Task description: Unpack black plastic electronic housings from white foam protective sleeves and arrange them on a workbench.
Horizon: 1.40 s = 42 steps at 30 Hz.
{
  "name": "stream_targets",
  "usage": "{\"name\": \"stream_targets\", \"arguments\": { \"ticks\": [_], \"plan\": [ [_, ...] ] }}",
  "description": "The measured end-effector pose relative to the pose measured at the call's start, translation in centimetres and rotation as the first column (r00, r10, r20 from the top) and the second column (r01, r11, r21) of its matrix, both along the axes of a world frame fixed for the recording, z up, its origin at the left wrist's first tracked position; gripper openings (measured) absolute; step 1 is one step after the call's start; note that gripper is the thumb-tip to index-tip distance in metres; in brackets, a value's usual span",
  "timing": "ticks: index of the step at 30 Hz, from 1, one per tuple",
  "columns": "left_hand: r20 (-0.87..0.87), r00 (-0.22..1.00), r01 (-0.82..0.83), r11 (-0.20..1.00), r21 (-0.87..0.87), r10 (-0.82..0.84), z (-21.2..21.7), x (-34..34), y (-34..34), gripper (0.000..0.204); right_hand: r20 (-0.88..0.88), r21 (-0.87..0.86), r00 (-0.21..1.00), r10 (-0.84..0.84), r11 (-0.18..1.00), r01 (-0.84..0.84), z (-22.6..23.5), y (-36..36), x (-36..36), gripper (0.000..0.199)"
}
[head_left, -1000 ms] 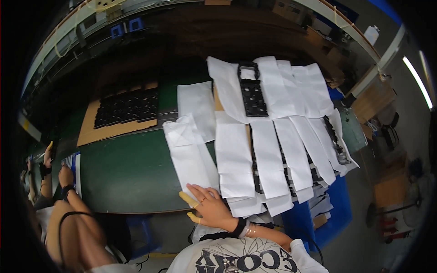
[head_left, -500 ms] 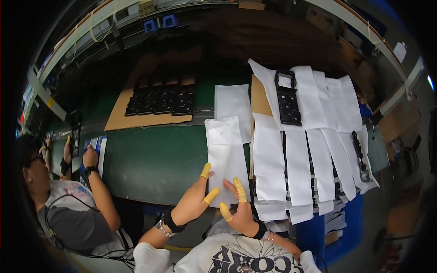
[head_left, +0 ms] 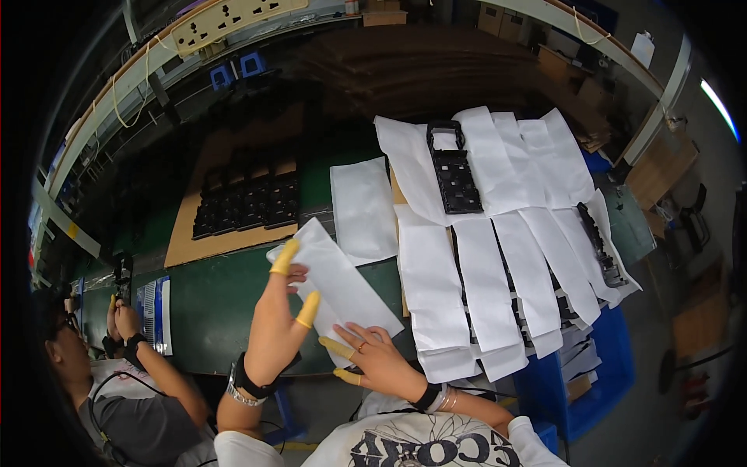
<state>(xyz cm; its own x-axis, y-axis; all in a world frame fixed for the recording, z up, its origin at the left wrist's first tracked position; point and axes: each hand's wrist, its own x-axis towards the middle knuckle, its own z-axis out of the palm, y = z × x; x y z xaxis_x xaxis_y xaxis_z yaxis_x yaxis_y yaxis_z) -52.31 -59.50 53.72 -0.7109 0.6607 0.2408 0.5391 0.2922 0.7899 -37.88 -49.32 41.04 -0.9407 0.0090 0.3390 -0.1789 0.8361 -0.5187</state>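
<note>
Together, both hands' fingers (head_left: 285,257) pinch one white sleeve (head_left: 340,286) above the green table (head_left: 202,303).

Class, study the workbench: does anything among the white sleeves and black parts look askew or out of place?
Mostly orderly. The white sleeve held by the left hand and right hand lies diagonally, unlike the neat overlapping row of sleeves. One black part pokes out at the row's right edge.
</note>
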Motion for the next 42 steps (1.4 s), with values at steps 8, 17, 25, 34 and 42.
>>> {"name": "stream_targets", "arguments": {
  "ticks": [8,17,25,34,42],
  "plan": [
    [-0.822,0.411,0.302,0.910,-0.285,-0.394,-1.0,-1.3,16.1,0.048,-0.034,-0.420,0.998,0.053,0.905,-0.062,-1.2,0.5,-0.6,0.058],
    [-0.836,0.465,0.285,0.944,-0.168,-0.290,0.6,-3.3,21.9,0.020,0.203,-0.159,0.973,0.111,0.984,-0.079,0.3,0.1,0.0,0.039],
    [-0.810,0.470,0.311,0.925,-0.219,-0.351,2.6,1.8,3.9,0.043,0.086,0.117,0.960,-0.265,0.960,0.255,0.7,0.0,-0.1,0.052],
    [-0.364,0.871,0.153,0.885,-0.439,-0.331,-8.4,4.3,-4.4,0.050,0.014,0.033,0.963,-0.270,0.963,0.269,-0.3,-0.3,-0.9,0.051],
    [0.254,0.864,0.500,0.799,-0.335,-0.434,-4.6,2.8,-5.1,0.037,-0.581,-0.224,0.814,-0.008,0.963,-0.150,4.2,-3.1,0.5,0.033]
  ]
}}
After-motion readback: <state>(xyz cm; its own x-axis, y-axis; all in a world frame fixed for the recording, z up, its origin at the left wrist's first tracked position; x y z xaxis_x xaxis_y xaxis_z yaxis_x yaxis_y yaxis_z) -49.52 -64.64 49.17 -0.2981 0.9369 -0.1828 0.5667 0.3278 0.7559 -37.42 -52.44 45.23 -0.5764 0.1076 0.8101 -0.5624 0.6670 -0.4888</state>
